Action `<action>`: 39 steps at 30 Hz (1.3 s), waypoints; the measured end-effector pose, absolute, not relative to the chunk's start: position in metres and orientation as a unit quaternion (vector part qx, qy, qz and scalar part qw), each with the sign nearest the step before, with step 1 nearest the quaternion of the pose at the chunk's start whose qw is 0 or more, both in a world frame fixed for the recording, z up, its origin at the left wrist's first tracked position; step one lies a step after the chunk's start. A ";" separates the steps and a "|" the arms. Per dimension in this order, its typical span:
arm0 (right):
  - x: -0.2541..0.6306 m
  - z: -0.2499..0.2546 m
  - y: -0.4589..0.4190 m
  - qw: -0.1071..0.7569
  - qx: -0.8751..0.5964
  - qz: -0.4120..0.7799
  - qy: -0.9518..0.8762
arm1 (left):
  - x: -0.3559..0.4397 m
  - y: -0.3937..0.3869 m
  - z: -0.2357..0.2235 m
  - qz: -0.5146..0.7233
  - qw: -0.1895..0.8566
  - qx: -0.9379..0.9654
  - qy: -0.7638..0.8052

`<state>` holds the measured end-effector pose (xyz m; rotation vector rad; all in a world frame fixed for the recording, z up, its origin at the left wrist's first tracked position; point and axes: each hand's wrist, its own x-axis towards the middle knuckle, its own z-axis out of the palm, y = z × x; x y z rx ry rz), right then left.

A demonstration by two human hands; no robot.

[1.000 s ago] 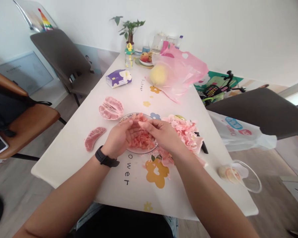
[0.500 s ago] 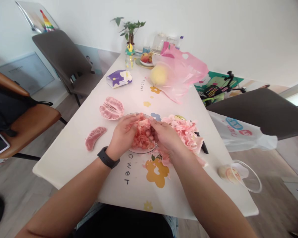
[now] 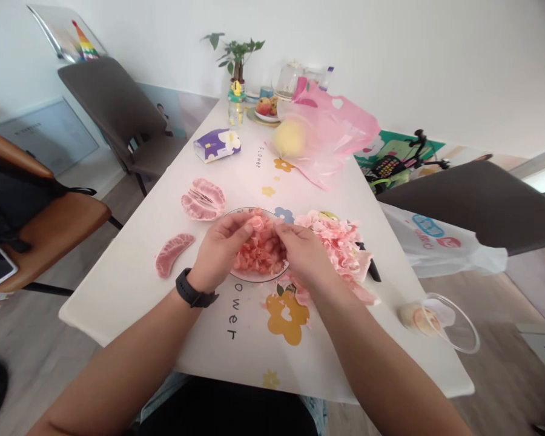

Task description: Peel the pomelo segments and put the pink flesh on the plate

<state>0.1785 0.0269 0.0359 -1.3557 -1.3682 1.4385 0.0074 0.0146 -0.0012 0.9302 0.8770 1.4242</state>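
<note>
Over a round plate (image 3: 236, 277) heaped with peeled pomelo flesh (image 3: 257, 261), my two hands work close together. My left hand (image 3: 218, 247), with a black watch band at its wrist, pinches a piece of pomelo (image 3: 258, 223) between thumb and fingers. Opposite it, my right hand (image 3: 305, 247) is closed, its fingertips pinching a pale pink bit of the pomelo; the curled fingers are partly hidden. Left of the plate lie a pomelo segment (image 3: 174, 254) and a larger peeled chunk (image 3: 203, 200). To the right is a pile of pink peel and membrane (image 3: 333, 245).
A black handle (image 3: 373, 266) pokes out beside the peel. Farther back are a purple tissue pack (image 3: 218, 145), a pink plastic bag (image 3: 331, 133) around a yellow pomelo (image 3: 288, 138), and a fruit plate (image 3: 267, 117). A clear container (image 3: 422, 318) sits near the right edge.
My left hand has shifted slightly left, and its thumb has lifted away from the heap. A wider gap shows between my hands, with more of the flesh on the plate visible.
</note>
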 end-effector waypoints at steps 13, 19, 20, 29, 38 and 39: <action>0.176 0.049 0.015 0.408 -0.483 0.266 -0.728 | 0.008 0.013 0.003 0.620 0.583 0.403 0.336; 0.177 0.057 0.015 0.370 -0.505 0.256 -0.737 | 0.009 0.012 0.000 0.624 0.524 0.442 0.375; 0.177 0.057 0.015 0.363 -0.511 0.253 -0.737 | 0.009 0.011 0.000 0.621 0.513 0.448 0.388; 0.185 0.055 0.018 0.319 -0.482 0.242 -0.779 | 0.011 0.007 0.001 0.606 0.465 0.486 0.425; 0.193 0.052 0.023 0.309 -0.441 0.192 -0.820 | 0.011 0.007 -0.004 0.582 0.485 0.525 0.388; 0.192 0.052 0.022 0.305 -0.444 0.201 -0.818 | 0.011 0.007 -0.005 0.575 0.484 0.527 0.396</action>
